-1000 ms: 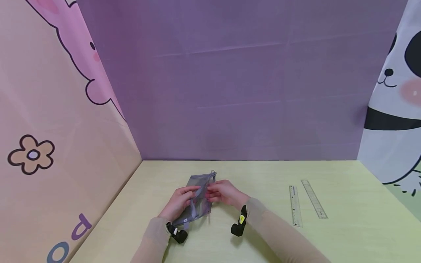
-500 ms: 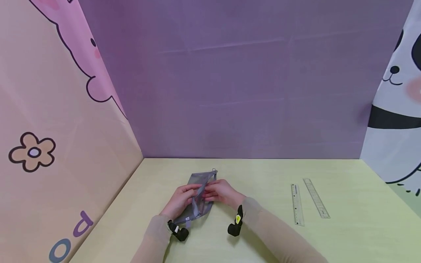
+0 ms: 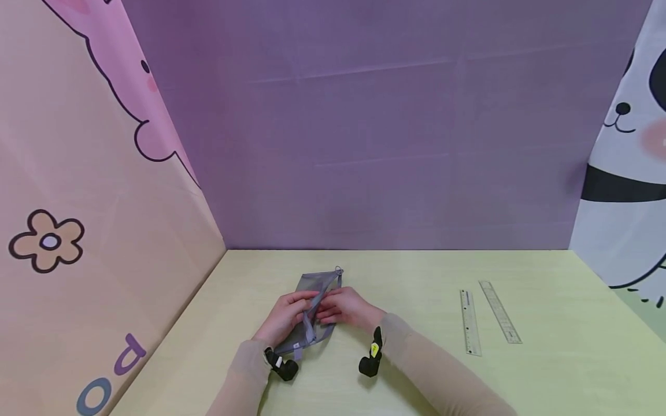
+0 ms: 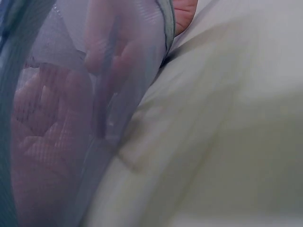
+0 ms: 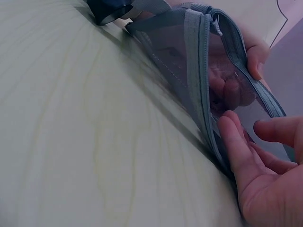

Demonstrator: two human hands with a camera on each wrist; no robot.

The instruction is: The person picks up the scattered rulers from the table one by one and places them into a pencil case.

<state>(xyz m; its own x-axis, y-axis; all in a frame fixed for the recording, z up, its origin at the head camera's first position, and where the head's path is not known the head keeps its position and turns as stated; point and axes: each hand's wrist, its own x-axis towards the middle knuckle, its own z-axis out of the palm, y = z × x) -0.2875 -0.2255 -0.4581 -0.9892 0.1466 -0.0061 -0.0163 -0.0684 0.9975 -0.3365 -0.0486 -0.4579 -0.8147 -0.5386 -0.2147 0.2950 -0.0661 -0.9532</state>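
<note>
A grey see-through mesh zip pouch [image 3: 314, 281] stands tilted above the table, its zipped mouth spread apart. My left hand [image 3: 283, 316] pinches one edge of that mouth. In the right wrist view, the left fingers show partly through the mesh, and the zipper [image 5: 204, 71] runs down along the near edge. My right hand [image 3: 347, 307] has its fingertips at the opening, between the two zipper edges. Thumb and fingers of that right hand [image 5: 272, 175] are apart, and I see nothing gripped between them. Through the mesh in the left wrist view, a thin dark strip [image 4: 102, 113] is too blurred to identify.
Two clear rulers, one upright in view [image 3: 470, 323] and one slanted [image 3: 500, 312], lie on the pale table [image 3: 406, 277] to the right. A purple backdrop [image 3: 395, 144] rises behind the table, with printed cloth walls on both sides.
My right hand has shifted slightly left, its fingertips going further behind the pouch's near edge. The left hand keeps its hold; the rulers stay put on the table.
</note>
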